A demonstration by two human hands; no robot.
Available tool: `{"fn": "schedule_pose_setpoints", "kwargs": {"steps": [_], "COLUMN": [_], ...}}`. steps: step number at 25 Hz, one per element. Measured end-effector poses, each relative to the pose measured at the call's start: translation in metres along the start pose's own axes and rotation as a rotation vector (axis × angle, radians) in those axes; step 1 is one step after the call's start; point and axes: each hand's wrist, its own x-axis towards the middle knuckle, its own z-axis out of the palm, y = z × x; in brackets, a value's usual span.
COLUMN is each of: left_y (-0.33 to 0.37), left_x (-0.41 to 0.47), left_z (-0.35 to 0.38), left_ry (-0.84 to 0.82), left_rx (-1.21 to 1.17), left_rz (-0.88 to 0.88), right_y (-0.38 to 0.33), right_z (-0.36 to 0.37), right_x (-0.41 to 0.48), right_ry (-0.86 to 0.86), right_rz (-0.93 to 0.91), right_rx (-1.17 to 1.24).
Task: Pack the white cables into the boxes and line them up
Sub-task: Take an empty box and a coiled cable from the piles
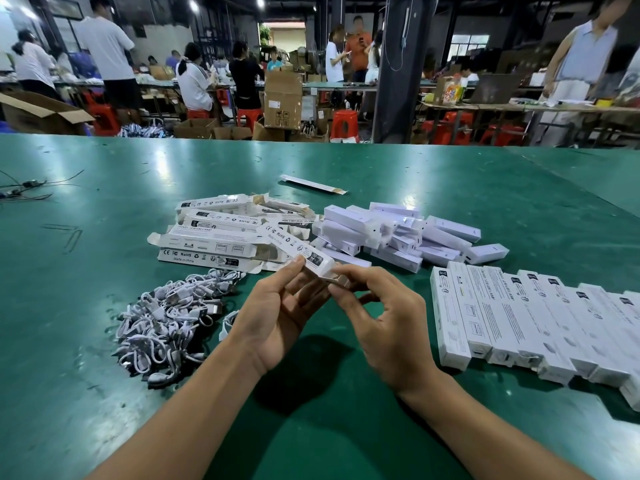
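My left hand point(277, 320) grips the near end of a long white printed box point(294, 247) that points away to the upper left. My right hand point(381, 323) pinches the brown end flap point(337, 279) of that box between thumb and fingers. A heap of coiled white cables point(169, 317) lies on the green table to the left of my hands. Flat, unfilled printed boxes point(221, 230) are piled beyond the cables. To the right, a row of packed boxes point(540, 320) lies side by side.
A pile of plain white inner boxes point(398, 233) sits beyond my right hand. One flat box point(311, 183) lies alone farther back. Dark wires point(24, 188) lie at the table's point(104, 393) far left edge. People, cartons and red stools fill the workshop behind.
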Motion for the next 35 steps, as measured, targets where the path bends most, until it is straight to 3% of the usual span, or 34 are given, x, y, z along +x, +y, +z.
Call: {"fn": "schedule_pose_setpoints", "kwargs": {"steps": [7, 17, 35], "left_y": [0.0002, -0.0024, -0.002], "left_x": [-0.0009, -0.0044, -0.0023], "left_z": [0.0001, 0.0044, 0.0029], "left_ry": [-0.013, -0.076, -0.051], "left_rx": [0.007, 0.005, 0.033], "left_rz": [-0.017, -0.039, -0.016], "right_y": [0.0028, -0.0005, -0.0039], "right_z": [-0.002, -0.0032, -0.0048], "right_x": [0.0007, 0.0028, 0.003], "right_ry": [-0.053, 0.116, 0.084], "right_rz": [-0.051, -0.014, 0.019], "right_rx": [-0.025, 0.007, 0.04]}}
